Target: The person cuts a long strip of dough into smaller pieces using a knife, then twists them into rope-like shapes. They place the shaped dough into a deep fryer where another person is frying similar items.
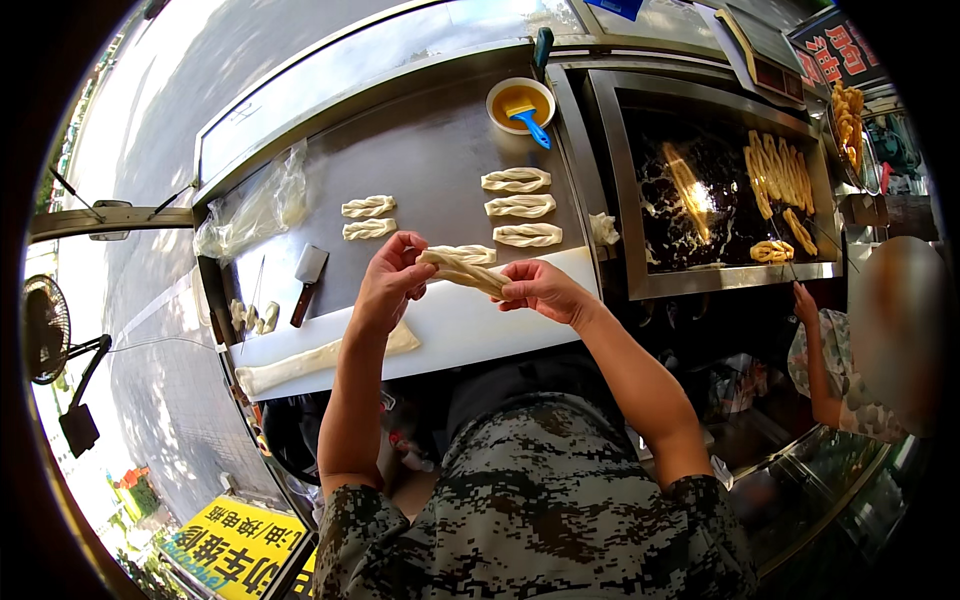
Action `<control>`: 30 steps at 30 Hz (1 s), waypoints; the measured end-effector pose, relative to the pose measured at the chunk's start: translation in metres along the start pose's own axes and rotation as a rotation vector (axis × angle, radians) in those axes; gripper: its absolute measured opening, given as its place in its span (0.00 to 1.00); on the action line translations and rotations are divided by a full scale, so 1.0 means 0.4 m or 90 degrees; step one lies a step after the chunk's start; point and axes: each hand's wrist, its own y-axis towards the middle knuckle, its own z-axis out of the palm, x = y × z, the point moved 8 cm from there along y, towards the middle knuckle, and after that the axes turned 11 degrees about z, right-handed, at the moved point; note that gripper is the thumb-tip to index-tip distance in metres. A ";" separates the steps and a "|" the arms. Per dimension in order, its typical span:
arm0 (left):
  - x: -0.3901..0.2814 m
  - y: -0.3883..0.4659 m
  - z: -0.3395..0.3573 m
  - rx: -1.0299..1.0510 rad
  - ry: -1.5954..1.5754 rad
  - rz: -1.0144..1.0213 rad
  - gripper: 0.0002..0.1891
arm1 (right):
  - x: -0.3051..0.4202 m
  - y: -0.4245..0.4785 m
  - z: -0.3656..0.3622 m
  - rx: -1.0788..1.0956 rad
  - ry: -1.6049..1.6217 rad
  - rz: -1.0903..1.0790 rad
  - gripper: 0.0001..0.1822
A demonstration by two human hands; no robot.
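Note:
A twisted strip of raw dough (472, 275) is stretched between my two hands above the near edge of the steel worktop. My left hand (395, 279) pinches its left end, and my right hand (541, 286) grips the right end. Just behind it, partly covered, lies another dough twist (480, 255). Several looped twists (519, 205) rest in a column on the right of the worktop, and two shorter ones (368, 207) lie further left. A long flat dough strip (300, 364) lies on the white board (457, 330), beneath my left forearm.
A dough cutter (310, 264) with a wooden handle and a clear plastic bag (259, 202) lie left. A bowl (489, 112) of yellowish liquid holds a blue-handled brush (532, 127). Right is a fryer (645, 285) with frying dough sticks (780, 172); a co-worker's hand (805, 304) is beside it.

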 end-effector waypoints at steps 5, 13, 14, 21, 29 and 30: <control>0.165 0.024 0.083 0.015 0.016 -0.049 0.13 | 0.040 -0.145 -0.124 -0.151 0.195 -0.286 0.07; 0.285 0.110 0.238 -0.002 -0.078 -0.021 0.12 | 0.012 -0.354 -0.382 -0.506 0.231 -0.400 0.17; 0.290 0.125 0.229 -0.031 -0.077 -0.029 0.11 | -0.003 -0.405 -0.424 -0.567 0.306 -0.431 0.18; 0.288 0.284 0.220 -0.112 -0.112 -0.030 0.09 | -0.104 -0.766 -0.668 -0.733 0.453 -0.581 0.18; 0.241 0.628 0.509 0.021 0.064 0.044 0.09 | 0.018 -1.016 -0.745 -0.708 0.395 -0.660 0.17; 0.229 0.669 0.564 0.051 0.123 0.060 0.08 | 0.053 -1.041 -0.741 -0.727 0.366 -0.653 0.17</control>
